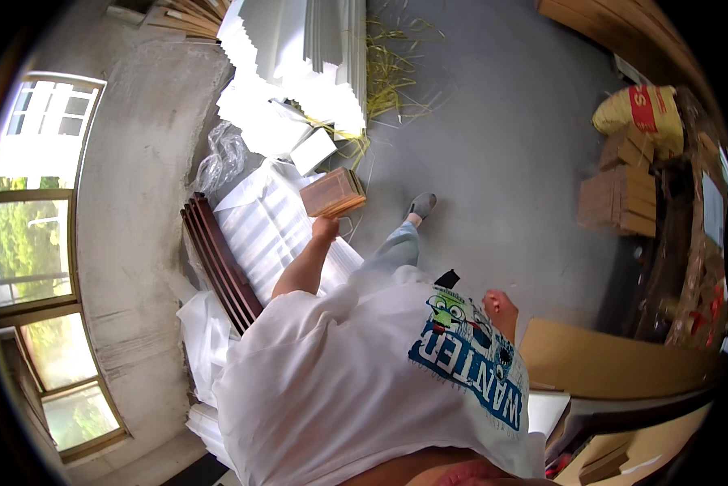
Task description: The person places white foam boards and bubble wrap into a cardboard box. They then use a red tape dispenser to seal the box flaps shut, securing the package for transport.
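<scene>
My left hand (pixel 325 228) reaches forward and grips the lower corner of a brown bundle of thin wooden boards (pixel 333 193), held over a pile of white slatted panels (pixel 262 231). My right hand (pixel 500 310) hangs by my white printed T-shirt (pixel 339 381), next to the edge of a flat cardboard sheet (pixel 615 360). Its fingers look curled, and whether they hold anything is hidden. My leg and grey shoe (pixel 420 202) stand on the grey concrete floor (pixel 493 138).
Dark red-brown wooden slats (pixel 218 263) lean beside the white panels. More white panels (pixel 299 57), clear plastic wrap (pixel 222 158) and straw (pixel 388 73) lie ahead. Stacked cardboard boxes (pixel 619 198) and a yellow sack (pixel 643 109) stand at right. A concrete wall with windows (pixel 32 235) is at left.
</scene>
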A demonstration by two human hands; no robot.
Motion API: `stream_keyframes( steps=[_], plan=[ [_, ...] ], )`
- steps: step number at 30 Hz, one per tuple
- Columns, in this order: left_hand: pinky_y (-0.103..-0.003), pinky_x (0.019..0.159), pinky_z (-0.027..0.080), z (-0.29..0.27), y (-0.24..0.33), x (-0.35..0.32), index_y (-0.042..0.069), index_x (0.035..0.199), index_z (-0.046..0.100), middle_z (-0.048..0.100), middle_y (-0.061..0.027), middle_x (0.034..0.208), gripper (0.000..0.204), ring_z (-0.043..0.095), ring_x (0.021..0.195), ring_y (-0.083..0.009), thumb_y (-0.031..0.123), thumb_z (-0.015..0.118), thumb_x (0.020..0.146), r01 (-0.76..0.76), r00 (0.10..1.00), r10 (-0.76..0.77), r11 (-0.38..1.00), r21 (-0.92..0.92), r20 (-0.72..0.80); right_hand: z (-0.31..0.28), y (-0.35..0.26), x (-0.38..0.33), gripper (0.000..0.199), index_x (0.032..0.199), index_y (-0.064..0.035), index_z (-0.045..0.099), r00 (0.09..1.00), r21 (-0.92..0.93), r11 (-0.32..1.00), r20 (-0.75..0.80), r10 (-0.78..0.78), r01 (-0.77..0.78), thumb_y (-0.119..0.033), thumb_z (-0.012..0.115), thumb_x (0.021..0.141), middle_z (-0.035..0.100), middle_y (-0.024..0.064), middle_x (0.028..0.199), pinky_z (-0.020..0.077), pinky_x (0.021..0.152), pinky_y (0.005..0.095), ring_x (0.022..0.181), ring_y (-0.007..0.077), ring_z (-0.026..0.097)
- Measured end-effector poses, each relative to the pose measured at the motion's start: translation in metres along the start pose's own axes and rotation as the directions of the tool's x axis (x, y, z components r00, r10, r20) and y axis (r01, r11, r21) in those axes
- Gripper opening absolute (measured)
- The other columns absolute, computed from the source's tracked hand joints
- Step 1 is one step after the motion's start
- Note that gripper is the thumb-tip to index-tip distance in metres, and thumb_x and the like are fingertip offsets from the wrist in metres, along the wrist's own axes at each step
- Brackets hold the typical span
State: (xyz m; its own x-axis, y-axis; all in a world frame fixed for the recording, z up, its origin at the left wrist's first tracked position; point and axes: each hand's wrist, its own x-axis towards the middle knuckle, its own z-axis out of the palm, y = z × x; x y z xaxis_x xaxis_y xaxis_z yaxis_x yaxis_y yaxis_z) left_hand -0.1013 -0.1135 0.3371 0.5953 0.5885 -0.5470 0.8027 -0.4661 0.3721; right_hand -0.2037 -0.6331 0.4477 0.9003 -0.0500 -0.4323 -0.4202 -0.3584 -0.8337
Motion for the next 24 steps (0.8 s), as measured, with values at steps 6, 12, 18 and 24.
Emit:
stream_keyframes(
  steps=[6, 12, 18, 24],
  plan=[
    [-0.031, 0.048, 0.05, -0.105, 0.048, 0.206, 0.0, 0.096, 0.062, 0.065, -0.0084, 0.077, 0.02, 0.062, 0.056, -0.0184, 0.019, 0.06, 0.089, 0.099, 0.975, -0.215, 0.653, -0.751, -0.058, 0.065, -0.026, 0.154, 0.02, 0.095, -0.0017, 0.069, 0.96, -0.409, 0.905, 0.188, 0.207, -0.115, -0.017, 0.062, 0.085, 0.071, 0.0142, 0.078, 0.0537, 0.068, 0.0327, 0.071, 0.0231, 0.069],
    [-0.028, 0.063, 0.053, -0.243, 0.198, 0.419, -0.001, 0.111, 0.061, 0.068, -0.0092, 0.095, 0.034, 0.067, 0.076, -0.0172, 0.026, 0.064, 0.091, -0.196, 0.956, -0.058, 0.604, -0.772, -0.288, 0.186, -0.198, 0.369, 0.02, 0.097, 0.0009, 0.066, 0.937, -0.481, 0.876, 0.288, 0.195, -0.034, -0.014, 0.059, 0.087, 0.069, 0.0107, 0.08, 0.0538, 0.063, 0.0308, 0.065, 0.02, 0.067],
    [-0.034, 0.077, 0.058, -0.44, 0.316, 0.535, -0.01, 0.126, 0.046, 0.062, -0.0213, 0.116, 0.046, 0.067, 0.098, -0.029, 0.022, 0.059, 0.095, -0.266, 0.963, 0.053, 0.06, -0.962, -0.263, 0.263, -0.34, 0.505, 0.023, 0.108, 0.0, 0.064, 0.921, -0.329, 0.944, 0.36, 0.15, -0.026, -0.014, 0.058, 0.091, 0.07, 0.0088, 0.088, 0.0531, 0.063, 0.0276, 0.068, 0.0164, 0.066],
    [-0.052, 0.092, 0.053, -0.466, 0.428, 0.646, -0.008, 0.145, 0.021, 0.032, -0.031, 0.145, 0.083, 0.055, 0.116, -0.0452, 0.038, 0.065, 0.092, -0.032, 0.999, 0.013, -0.566, -0.824, -0.048, 0.258, -0.336, 0.522, 0.029, 0.112, -0.0019, 0.066, 0.858, -0.716, 0.693, 0.406, 0.314, 0.085, -0.022, 0.058, 0.091, 0.071, 0.0124, 0.098, 0.0547, 0.076, 0.0342, 0.083, 0.0228, 0.07]
  ],
)
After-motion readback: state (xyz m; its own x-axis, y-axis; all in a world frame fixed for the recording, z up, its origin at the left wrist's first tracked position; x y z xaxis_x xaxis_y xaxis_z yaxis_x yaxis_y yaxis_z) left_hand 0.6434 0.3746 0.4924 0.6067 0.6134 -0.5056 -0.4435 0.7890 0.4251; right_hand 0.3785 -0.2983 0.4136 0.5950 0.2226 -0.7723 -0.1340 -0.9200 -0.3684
